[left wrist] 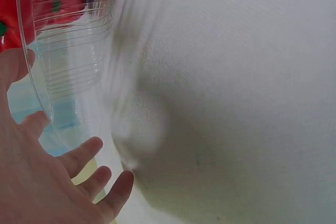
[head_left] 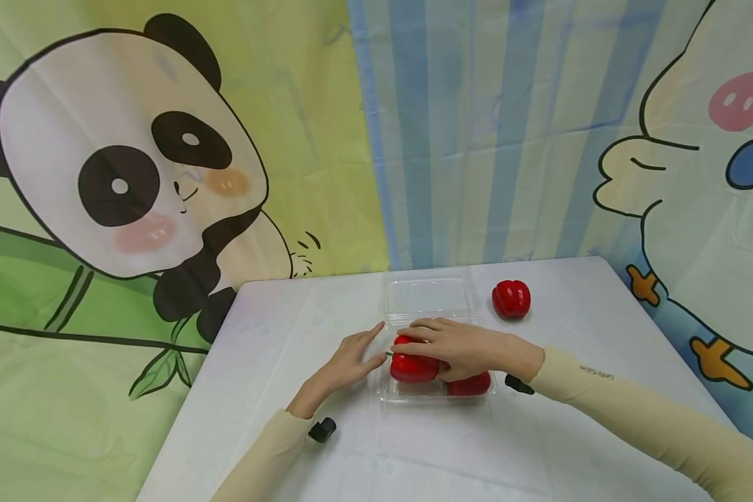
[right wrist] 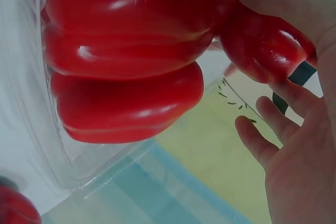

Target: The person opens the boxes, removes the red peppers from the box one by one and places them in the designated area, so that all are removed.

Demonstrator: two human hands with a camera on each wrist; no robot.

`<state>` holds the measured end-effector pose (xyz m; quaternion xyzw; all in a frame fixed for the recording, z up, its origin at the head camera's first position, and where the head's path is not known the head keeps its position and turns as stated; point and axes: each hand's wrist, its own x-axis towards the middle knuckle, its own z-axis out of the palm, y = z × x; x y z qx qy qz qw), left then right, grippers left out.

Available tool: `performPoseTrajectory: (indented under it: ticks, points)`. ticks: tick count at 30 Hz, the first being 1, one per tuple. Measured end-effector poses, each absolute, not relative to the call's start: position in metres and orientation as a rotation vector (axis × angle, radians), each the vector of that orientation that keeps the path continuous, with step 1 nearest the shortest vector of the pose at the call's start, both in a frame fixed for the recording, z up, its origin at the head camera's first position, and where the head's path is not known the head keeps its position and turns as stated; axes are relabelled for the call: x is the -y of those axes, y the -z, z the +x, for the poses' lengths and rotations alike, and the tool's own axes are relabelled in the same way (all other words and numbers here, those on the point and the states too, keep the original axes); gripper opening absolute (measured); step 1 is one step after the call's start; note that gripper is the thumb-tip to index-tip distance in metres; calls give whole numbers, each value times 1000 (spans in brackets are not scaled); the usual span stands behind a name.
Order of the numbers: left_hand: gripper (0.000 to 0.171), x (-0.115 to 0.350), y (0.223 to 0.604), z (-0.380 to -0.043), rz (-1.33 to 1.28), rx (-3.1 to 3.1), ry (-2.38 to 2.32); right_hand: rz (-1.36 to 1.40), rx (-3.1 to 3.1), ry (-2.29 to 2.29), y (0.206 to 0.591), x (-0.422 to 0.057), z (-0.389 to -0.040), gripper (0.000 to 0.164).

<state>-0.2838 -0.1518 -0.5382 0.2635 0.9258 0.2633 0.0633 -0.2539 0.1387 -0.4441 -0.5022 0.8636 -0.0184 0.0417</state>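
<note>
- gripping the held bell pepper (head_left: 412, 369): right hand (head_left: 461, 346), thumb on one side, fingers curved over the other, the outer fingers slightly parted.
- left hand (head_left: 351, 359): fingers spread, nothing grasped; thumb close to the green stem (head_left: 388, 353), contact with it cannot be told.
- held bell pepper: saturated red, plump, glossy, with pale highlights on smooth skin; the stem short, directed toward the left hand. located at the left part of the container's base; whether it rests on the bottom cannot be told.
- second bell pepper (head_left: 470, 385): matching red and shine, in the near right part of the base, partly covered by the right hand.
- lobes: rounded, divided by creases, seen large against the container wall in the right wrist view.
- container (head_left: 392, 399): clear plastic, rounded corners, sides ribbed in the left wrist view.
- lid (head_left: 428, 298): clear, laid open beyond the base.
- third bell pepper (head_left: 511, 299): darker red, blocky, grooved, glossy; on the table (head_left: 295, 314), right of the lid and apart from it.
- table: covered in white.
- backdrop (head_left: 332, 139): printed fabric, a panda at left, blue stripes at centre.
</note>
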Motion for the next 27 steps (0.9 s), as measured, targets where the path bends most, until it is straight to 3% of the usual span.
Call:
performPoseTrajectory:
  ticks: [15,27]
  points:
    - [70,152,540,-284,795,-2807,-792,-1528,-2708,178,435,-153,-259,94]
    - [70,151,539,-283,789,-2811,-787,-1415,-2771,258,424,-166,-259,104]
